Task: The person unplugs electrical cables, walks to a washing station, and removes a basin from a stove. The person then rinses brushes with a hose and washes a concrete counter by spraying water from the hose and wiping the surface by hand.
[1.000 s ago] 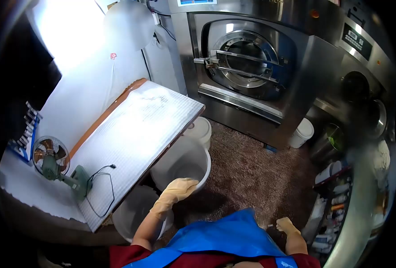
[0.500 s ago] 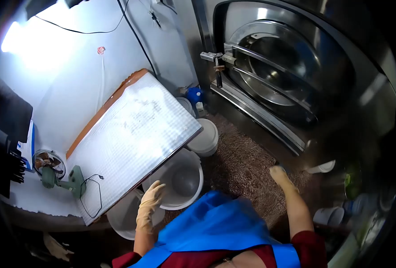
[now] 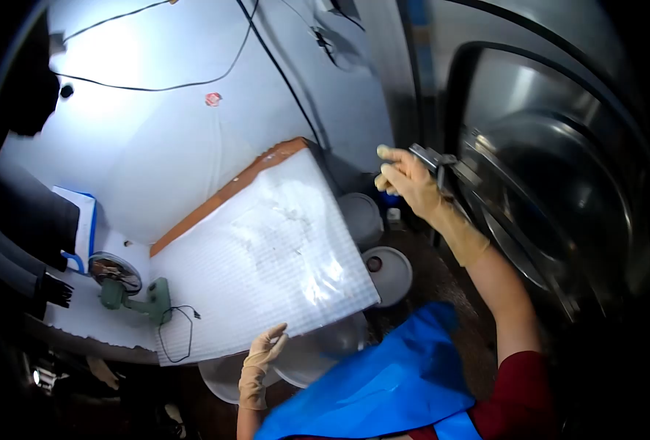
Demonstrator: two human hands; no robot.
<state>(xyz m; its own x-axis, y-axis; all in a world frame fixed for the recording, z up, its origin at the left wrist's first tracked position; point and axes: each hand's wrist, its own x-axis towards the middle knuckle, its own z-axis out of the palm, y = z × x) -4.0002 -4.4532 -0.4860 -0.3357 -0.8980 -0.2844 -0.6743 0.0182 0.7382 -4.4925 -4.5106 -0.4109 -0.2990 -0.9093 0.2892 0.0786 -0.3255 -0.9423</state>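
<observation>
My right hand (image 3: 413, 185), in a cream rubber glove, is at the metal door latch (image 3: 431, 159) of a large steel front-loading machine (image 3: 545, 183). Its fingers are apart and stretch to the left past the latch; whether the glove touches it I cannot tell. The latch's dark handle is hidden. My left hand (image 3: 261, 361), gloved alike, hovers by the near edge of a table (image 3: 266, 242) covered with a checked plastic sheet. Its fingers are partly extended, with nothing visible in them. Below that hand are two pale tubs, a left tub (image 3: 222, 381) and a right tub (image 3: 303, 370).
A green desk fan (image 3: 138, 293) with a loose cord stands at the table's left end. Lidded white buckets, including a near bucket (image 3: 391, 282), sit on the floor between table and machine. Dark cables hang along the white wall (image 3: 185, 139). A blue apron (image 3: 383, 374) covers my front.
My right hand has risen from low beside the machine to its door latch. The view has turned, bringing the machine door closer. My left hand remains near the table edge.
</observation>
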